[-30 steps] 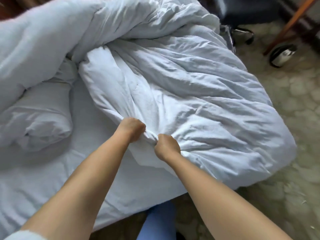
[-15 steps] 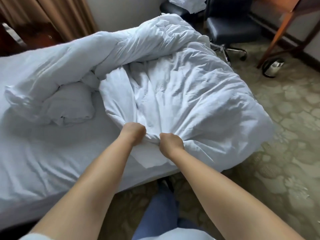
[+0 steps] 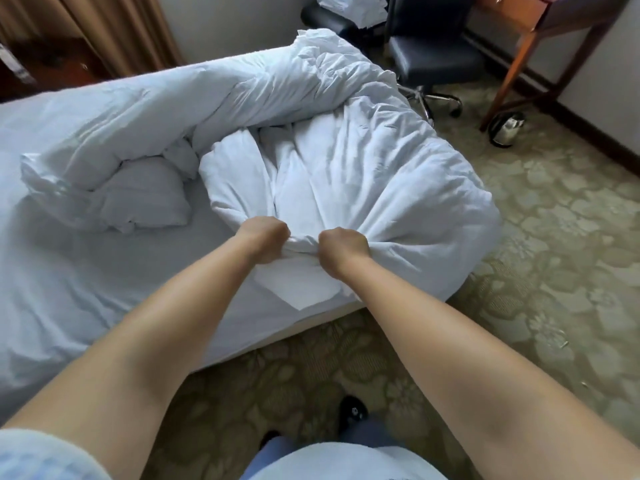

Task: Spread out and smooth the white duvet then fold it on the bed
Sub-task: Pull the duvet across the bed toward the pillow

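The white duvet (image 3: 363,161) lies crumpled over the right end of the bed (image 3: 69,271), with a long rolled part running back toward the far left. Its near edge is bunched at the bed's front right corner. My left hand (image 3: 265,239) grips that bunched edge. My right hand (image 3: 343,245) grips the same edge just to the right, a short gap between the two fists. A flat corner of the duvet hangs below my hands over the mattress side.
A white pillow (image 3: 145,195) lies on the sheet left of the duvet. A black office chair (image 3: 426,60), a wooden desk leg (image 3: 512,67) and a kettle (image 3: 505,128) stand on the patterned carpet at the back right. Curtains hang at the far left.
Both hands kept their grip and pulled the duvet edge toward the bed's near side. The view backed away from the bed, so more of the carpet, chair and desk shows.
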Demonstrator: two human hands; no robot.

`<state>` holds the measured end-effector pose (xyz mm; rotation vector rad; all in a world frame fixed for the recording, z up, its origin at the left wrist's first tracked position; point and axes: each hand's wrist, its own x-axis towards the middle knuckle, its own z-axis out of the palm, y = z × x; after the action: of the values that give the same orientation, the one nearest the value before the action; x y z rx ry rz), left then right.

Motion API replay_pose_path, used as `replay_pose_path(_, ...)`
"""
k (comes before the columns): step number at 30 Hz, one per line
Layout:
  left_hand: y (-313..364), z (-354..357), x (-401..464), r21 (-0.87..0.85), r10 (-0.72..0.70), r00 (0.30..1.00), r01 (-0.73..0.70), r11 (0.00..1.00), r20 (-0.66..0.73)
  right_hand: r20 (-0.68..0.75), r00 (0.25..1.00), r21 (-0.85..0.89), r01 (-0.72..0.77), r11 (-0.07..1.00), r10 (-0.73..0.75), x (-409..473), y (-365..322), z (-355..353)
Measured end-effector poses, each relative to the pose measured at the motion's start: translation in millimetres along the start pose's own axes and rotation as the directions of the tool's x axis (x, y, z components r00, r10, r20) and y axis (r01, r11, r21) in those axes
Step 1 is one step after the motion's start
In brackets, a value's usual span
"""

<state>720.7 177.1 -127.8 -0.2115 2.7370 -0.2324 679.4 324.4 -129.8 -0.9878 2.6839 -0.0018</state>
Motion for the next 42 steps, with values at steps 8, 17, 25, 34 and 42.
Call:
replay_pose_path(8, -33, 96, -65, 0.078, 0.179, 0.962, -0.198, 0.977, 0.205, 0.339, 0.94, -0.036, -0.036, 0.999, 0.046, -33, -41, 87)
replay_pose_path(17, -85, 106, -86, -0.051, 0.09, 0.994, -0.087, 0.995, 0.057, 0.218, 0.976, -0.042, 0.036, 0.998, -0.026, -9, -91, 67)
replay_pose_path(25, -146, 106, -79, -0.087, -0.009, 0.999, 0.012, 0.996, 0.038, 0.184, 0.98, -0.061, 0.093, 0.994, -0.08, 32, -138, 55)
replay_pose_path(34, -227, 101, 3, -0.093, -0.076, 0.992, 0.086, 0.992, 0.102, 0.173, 0.973, -0.021, 0.157, 0.987, -0.151, 164, -178, 36)
replay_pose_path(42, -314, 102, 129, -0.11, -0.147, 0.969, 0.171, 0.979, 0.2, 0.167, 0.957, 0.104, 0.223, 0.969, -0.238, 334, -209, 26)
